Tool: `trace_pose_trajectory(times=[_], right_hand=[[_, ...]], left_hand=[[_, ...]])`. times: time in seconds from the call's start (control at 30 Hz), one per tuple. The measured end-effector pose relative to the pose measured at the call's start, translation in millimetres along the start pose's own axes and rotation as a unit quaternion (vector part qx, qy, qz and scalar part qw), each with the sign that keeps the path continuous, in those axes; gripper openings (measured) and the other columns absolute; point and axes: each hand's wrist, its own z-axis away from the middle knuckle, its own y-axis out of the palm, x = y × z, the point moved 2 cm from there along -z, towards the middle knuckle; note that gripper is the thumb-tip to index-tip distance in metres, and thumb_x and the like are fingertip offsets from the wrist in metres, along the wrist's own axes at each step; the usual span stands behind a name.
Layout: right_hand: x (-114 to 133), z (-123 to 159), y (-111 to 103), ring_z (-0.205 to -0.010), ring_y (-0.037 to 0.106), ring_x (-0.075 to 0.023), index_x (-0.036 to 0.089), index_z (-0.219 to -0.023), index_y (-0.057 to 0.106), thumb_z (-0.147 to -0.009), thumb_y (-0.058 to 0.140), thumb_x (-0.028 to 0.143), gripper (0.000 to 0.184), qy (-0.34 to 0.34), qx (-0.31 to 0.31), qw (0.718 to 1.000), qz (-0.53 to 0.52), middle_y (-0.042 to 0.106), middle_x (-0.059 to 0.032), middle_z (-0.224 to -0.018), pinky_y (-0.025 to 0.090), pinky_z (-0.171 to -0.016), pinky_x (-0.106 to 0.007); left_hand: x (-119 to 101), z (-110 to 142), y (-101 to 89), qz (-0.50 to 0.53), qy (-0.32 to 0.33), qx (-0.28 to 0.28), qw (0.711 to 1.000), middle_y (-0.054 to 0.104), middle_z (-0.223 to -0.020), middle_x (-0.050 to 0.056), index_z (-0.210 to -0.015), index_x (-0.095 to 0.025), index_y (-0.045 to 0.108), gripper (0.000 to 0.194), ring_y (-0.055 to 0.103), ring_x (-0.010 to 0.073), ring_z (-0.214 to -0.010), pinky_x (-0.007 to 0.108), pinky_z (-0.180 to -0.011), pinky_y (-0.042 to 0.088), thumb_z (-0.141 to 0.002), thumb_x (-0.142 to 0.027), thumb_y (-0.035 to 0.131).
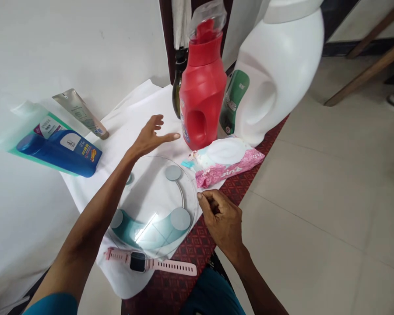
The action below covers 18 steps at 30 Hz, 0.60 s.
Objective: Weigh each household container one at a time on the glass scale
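My left hand (154, 134) reaches over the white cloth, fingers spread and thumb pointing at the red detergent bottle (206, 87); nothing is in it. Below that hand lies a round glass bathroom scale (153, 227) with grey discs and a teal band. My right hand (221, 214) is curled into a loose fist by the scale's right edge, with no object showing in it. Just beyond it rests a pink pack of wipes (228, 159). A smartwatch with a pink strap (138, 261) lies stretched out along the scale's near side.
A large white jug (282, 65) with a green label stands at the back right, and a dark pump bottle (177, 85) behind the red one. At left are a blue bottle (61, 153), a green bottle (39, 116) and a tube (80, 113). The patterned red table edge (197, 243) drops to tiled floor.
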Motion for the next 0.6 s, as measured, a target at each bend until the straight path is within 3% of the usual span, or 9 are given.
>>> trace_pose_trajectory(times=[0.1,0.2,0.3,0.4,0.5,0.6], right_hand=[[-0.6,0.0,0.3,-0.060,0.061,-0.0129,0.024,-0.082,0.064,-0.108,0.065,0.030,0.027,0.004,-0.002,1.000,-0.003,0.070,0.0016,-0.074,0.047,-0.059,-0.028],[-1.2,0.2,0.5,-0.060,0.060,-0.0136,0.024,-0.082,0.064,-0.108,0.065,0.031,0.027,0.014,-0.002,1.000,-0.005,0.071,0.0012,-0.074,0.047,-0.060,-0.029],[-1.0,0.0,0.2,-0.061,0.061,-0.0139,0.024,-0.082,0.064,-0.107,0.064,0.030,0.026,0.013,-0.001,1.000,-0.008,0.072,0.0011,-0.074,0.048,-0.060,-0.030],[-0.3,-0.8,-0.5,-0.062,0.062,-0.0143,0.025,-0.082,0.064,-0.108,0.064,0.030,0.026,0.008,-0.004,1.000,-0.010,0.072,0.0009,-0.075,0.048,-0.061,-0.030],[-0.2,-1.4,-0.5,-0.062,0.062,-0.0147,0.025,-0.082,0.065,-0.108,0.064,0.030,0.026,0.019,-0.003,1.000,-0.009,0.072,0.0007,-0.074,0.048,-0.061,-0.030],[-0.3,-1.4,-0.1,-0.061,0.062,-0.0147,0.025,-0.081,0.065,-0.107,0.064,0.030,0.026,0.025,-0.001,1.000,-0.011,0.072,0.0006,-0.074,0.048,-0.061,-0.030]], left_hand=[[-18.6,-8.6,38.5,0.007,0.041,0.025,0.999,0.067,-0.144,0.020,-0.131,-0.021,0.061,0.084,0.065,0.0375,-0.133,0.050,-0.106,0.055,-0.067,-0.061,0.099],[-30.7,-19.6,62.0,0.002,0.068,-0.047,0.997,0.069,-0.133,0.017,-0.119,-0.022,0.061,0.065,0.065,0.0368,-0.130,0.052,-0.108,0.054,-0.077,-0.059,0.094],[-37.5,-28.0,70.3,-0.032,0.118,-0.125,0.985,0.062,-0.145,0.015,-0.129,-0.026,0.058,0.065,0.057,0.0370,-0.143,0.053,-0.116,0.050,-0.078,-0.046,0.095],[-41.2,-29.8,72.2,-0.041,0.137,-0.156,0.977,0.061,-0.141,0.013,-0.130,-0.027,0.056,0.062,0.060,0.0346,-0.136,0.051,-0.113,0.053,-0.079,-0.034,0.092],[-46.5,-17.4,72.3,-0.023,0.129,-0.187,0.973,0.063,-0.134,0.011,-0.125,-0.027,0.057,0.050,0.062,0.0327,-0.130,0.049,-0.108,0.055,-0.087,-0.039,0.088],[-57.1,8.9,74.9,0.035,0.111,-0.156,0.981,0.068,-0.117,0.008,-0.114,-0.026,0.060,0.032,0.068,0.0291,-0.119,0.045,-0.101,0.057,-0.101,-0.051,0.076]])
